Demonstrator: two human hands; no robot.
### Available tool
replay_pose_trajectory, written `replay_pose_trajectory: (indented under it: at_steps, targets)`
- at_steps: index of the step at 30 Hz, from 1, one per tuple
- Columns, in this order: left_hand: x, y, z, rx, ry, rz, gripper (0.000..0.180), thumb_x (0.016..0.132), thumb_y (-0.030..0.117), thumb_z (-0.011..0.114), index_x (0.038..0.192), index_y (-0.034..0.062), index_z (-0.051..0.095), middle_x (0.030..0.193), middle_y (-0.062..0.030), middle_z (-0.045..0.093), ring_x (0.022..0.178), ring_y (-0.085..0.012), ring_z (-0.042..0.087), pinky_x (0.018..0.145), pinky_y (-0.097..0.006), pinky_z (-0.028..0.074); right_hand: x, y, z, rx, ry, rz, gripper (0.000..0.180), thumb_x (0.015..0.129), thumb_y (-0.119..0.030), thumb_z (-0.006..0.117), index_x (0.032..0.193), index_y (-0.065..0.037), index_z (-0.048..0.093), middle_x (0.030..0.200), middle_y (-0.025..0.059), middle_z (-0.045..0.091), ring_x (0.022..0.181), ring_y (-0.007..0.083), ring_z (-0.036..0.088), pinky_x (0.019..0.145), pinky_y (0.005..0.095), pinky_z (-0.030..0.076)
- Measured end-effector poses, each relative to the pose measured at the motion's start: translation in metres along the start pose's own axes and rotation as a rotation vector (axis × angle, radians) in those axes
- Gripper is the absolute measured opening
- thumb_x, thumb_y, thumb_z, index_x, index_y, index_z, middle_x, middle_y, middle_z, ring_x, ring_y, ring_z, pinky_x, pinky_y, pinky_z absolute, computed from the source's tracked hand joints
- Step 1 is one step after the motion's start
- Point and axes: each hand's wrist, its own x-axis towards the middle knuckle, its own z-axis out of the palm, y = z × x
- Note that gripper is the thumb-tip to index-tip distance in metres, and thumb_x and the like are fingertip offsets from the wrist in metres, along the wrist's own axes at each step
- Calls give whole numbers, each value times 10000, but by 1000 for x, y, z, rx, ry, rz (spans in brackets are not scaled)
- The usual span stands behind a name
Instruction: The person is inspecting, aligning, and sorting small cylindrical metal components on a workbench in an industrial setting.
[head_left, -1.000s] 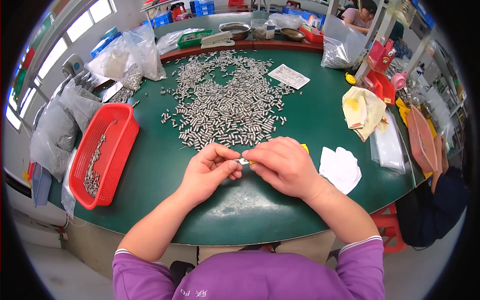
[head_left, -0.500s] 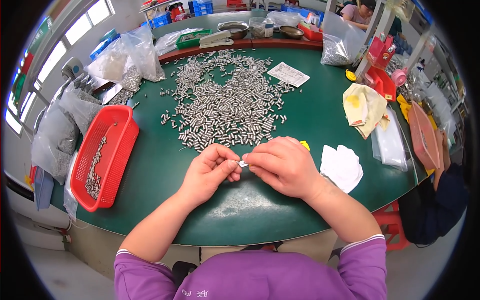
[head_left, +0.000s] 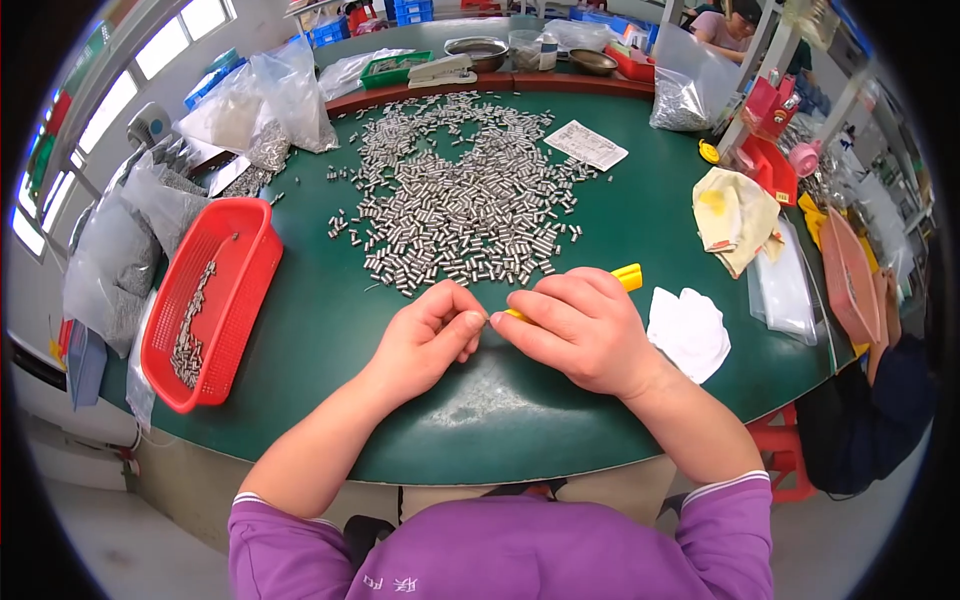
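My left hand [head_left: 432, 333] pinches a small metal cylinder between thumb and fingertips, just in front of me on the green table [head_left: 320, 340]. My right hand [head_left: 580, 325] grips a yellow-handled tool [head_left: 626, 277], whose tip meets the small cylinder where the two hands touch. The cylinder itself is mostly hidden by my fingers. A wide heap of small silver metal cylinders [head_left: 465, 195] lies spread on the table just beyond both hands.
A red plastic basket [head_left: 205, 300] with several metal pieces stands at the left. Clear bags of parts [head_left: 270, 100] lie at the far left. A white cloth [head_left: 690, 330], a yellowish rag [head_left: 735, 215], a paper slip [head_left: 585, 145] and red fixtures [head_left: 770, 150] sit to the right.
Both hands stay together at the same spot in front of the heap; the fingers have shifted slightly around the small piece.
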Motion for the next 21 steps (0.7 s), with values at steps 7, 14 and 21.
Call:
replay_pose_trajectory:
  at_steps: [7,14,21]
  targets:
    - [-1,7,1,190,-22,-57,192,1012,212,521,890,64,535,683,34,498,621,-46,462,562,-209,394,0,0,2,-57,63,-134,241,698,-132,666,929,-192,693,972,-42,633,844,136,592,753,302,477]
    - [4,1,-6,-65,72,-49,153,1009,213,521,956,70,526,745,6,535,641,-66,482,586,-216,413,2,3,-2,80,-32,13,224,735,-129,691,956,-168,687,960,-24,648,847,160,611,759,319,471]
    - [6,-3,-1,-209,102,10,80,964,64,559,1035,66,523,937,-52,624,828,-114,596,728,-244,490,-5,6,6,436,-31,403,213,825,-106,695,1038,-104,677,870,36,679,757,219,642,711,344,492]
